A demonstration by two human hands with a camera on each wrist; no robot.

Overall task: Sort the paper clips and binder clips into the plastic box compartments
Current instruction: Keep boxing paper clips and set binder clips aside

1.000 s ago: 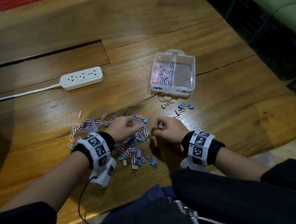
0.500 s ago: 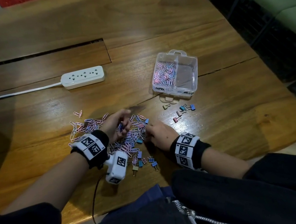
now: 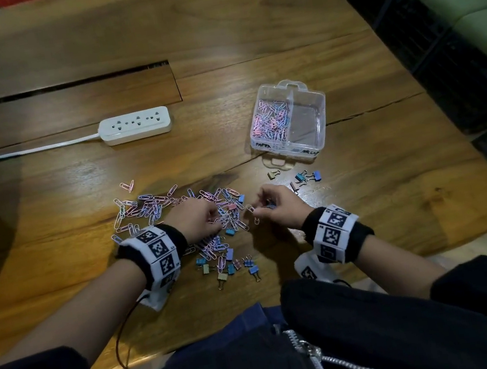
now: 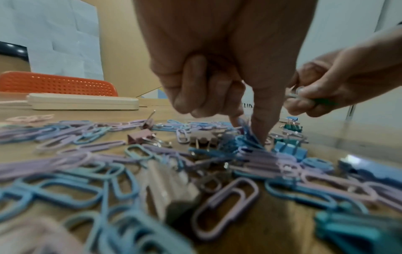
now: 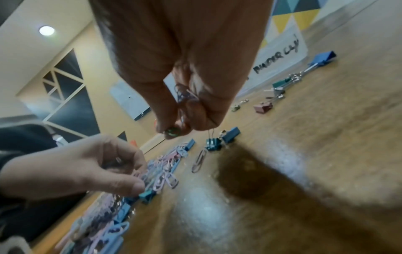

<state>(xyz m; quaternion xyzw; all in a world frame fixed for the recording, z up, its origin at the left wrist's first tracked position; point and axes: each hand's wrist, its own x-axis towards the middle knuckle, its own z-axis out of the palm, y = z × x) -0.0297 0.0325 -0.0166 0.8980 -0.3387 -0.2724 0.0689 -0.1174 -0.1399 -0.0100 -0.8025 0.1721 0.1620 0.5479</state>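
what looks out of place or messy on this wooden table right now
Mainly the loose heap of pastel paper clips and small binder clips, still mixed on the wooden table. In the clear plastic box the left compartment holds paper clips, the right looks empty. A crack in the wood runs right of the box. Nothing looks broken.

Both forearms reach forward, each wrist wrapped in a black band with patterned white markers. The left hand [image 3: 197,220] is knuckles-up, thumb and forefinger extended downward and pinched together, the other fingers [image 4: 191,86] curled into the palm. The right hand [image 3: 277,207] is just beside it, its grip closed, fingertips bunched.
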